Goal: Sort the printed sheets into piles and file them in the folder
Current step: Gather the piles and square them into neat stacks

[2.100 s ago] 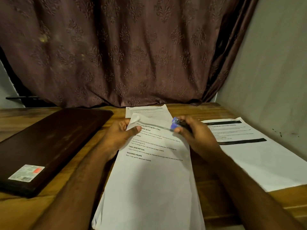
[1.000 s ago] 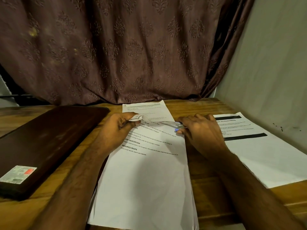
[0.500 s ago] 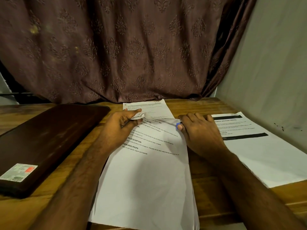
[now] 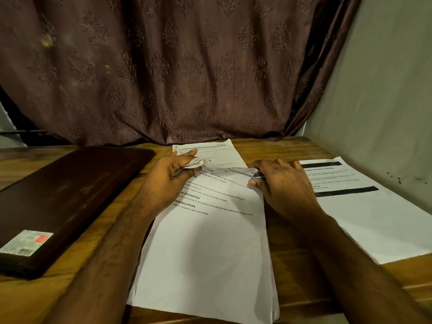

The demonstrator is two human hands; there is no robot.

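Observation:
A stack of printed sheets (image 4: 205, 253) lies lengthwise on the wooden table (image 4: 294, 258) in front of me. My left hand (image 4: 170, 178) pinches its curled top-left corner between thumb and fingers. At the top-right corner my right hand (image 4: 282, 183) lies palm down, fingers curled round a small blue object (image 4: 256, 176) that is mostly hidden; what it is cannot be made out. The top edge of the sheet is lifted and stretched between both hands. A dark brown folder (image 4: 70, 190) lies shut at the left.
One more printed sheet (image 4: 222, 152) lies just beyond my hands, by the brown curtain (image 4: 187, 78). A second pile with black bars (image 4: 374, 218) sits at the right, close to the grey wall (image 4: 385, 101). The folder carries a label sticker (image 4: 27, 243).
My right hand has turned palm down over the blue object, now almost hidden. Both hands and the sheet's top edge have sunk closer to the table.

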